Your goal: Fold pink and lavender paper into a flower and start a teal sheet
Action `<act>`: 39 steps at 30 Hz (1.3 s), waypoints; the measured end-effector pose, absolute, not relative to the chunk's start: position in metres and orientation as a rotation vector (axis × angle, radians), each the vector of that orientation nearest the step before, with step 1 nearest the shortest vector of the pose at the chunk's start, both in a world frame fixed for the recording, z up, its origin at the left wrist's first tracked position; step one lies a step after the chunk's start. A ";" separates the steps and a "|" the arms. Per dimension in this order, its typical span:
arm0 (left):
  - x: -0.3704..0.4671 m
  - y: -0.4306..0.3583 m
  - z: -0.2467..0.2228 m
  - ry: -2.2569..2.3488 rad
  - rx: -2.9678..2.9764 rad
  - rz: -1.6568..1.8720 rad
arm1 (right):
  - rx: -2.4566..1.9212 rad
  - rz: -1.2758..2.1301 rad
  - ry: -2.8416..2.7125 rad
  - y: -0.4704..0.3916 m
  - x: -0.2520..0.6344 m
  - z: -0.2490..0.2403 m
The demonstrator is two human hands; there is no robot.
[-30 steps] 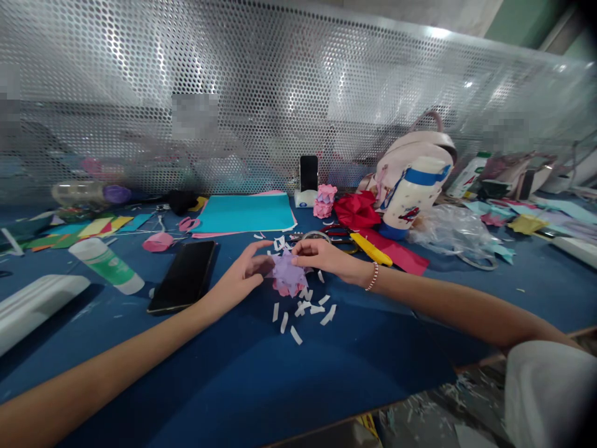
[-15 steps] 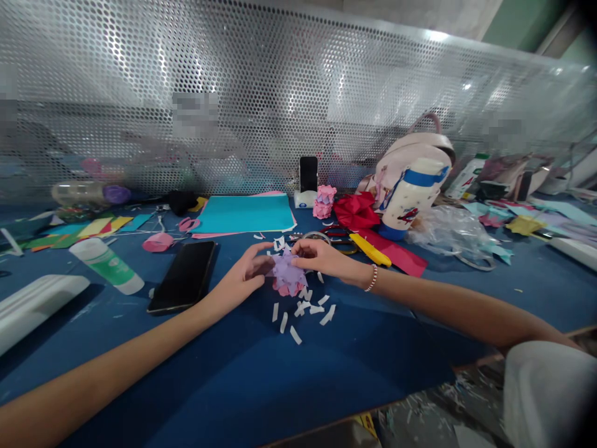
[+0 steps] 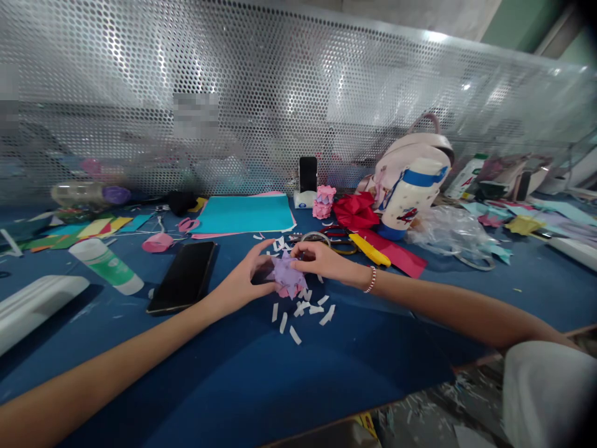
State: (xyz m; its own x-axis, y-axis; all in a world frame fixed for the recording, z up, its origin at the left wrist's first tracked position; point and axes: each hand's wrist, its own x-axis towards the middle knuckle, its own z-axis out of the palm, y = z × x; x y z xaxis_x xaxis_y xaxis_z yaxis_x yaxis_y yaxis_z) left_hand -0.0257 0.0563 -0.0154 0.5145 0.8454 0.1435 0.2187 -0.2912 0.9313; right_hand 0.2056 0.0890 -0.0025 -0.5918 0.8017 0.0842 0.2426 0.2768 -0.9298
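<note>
Near the middle of the blue counter (image 3: 326, 367), a small spiky folded-paper piece, lilac above and pink below (image 3: 289, 274), sat directly between your two hands. Your left hand (image 3: 240, 280) curved around its left side in a wide C, the index finger reaching beyond it and the thumb close to its lower left edge; whether that thumb pressed on the paper was hard to tell. Your right hand (image 3: 326, 261) came in from the right, its fingers drawn narrow and pinching the upper right of the lilac part. That made the right hand the one more clearly in contact, while the left palm stood a little apart from the piece. The piece looked roundish from above, so no long axis could be told.

Loose white paper strips (image 3: 295, 335) were scattered just beside it, mostly on your side. Beyond your hands lay a yellow-handled tool (image 3: 370, 249) and a stack of bright blue paper sheets (image 3: 249, 213), with a black phone (image 3: 186, 274) to your left.
</note>
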 end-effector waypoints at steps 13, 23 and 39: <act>-0.027 0.055 -0.012 0.994 2.061 0.791 | -0.921 0.940 -2.182 0.085 0.207 -0.001; -0.026 0.057 -0.005 1.040 2.132 0.743 | -0.945 0.895 -2.198 0.079 0.207 0.002; -0.028 0.063 -0.009 1.010 2.184 0.788 | -0.903 0.649 -2.210 0.072 0.206 0.001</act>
State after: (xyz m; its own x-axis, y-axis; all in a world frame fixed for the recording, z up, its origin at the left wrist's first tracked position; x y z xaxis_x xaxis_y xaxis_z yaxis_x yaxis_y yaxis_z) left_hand -0.0277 0.0631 -0.0091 0.5340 0.8045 0.2599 0.4480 -0.5300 0.7200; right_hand 0.2062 0.0719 0.0011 -0.5476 0.7445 0.3818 0.4196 0.6392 -0.6445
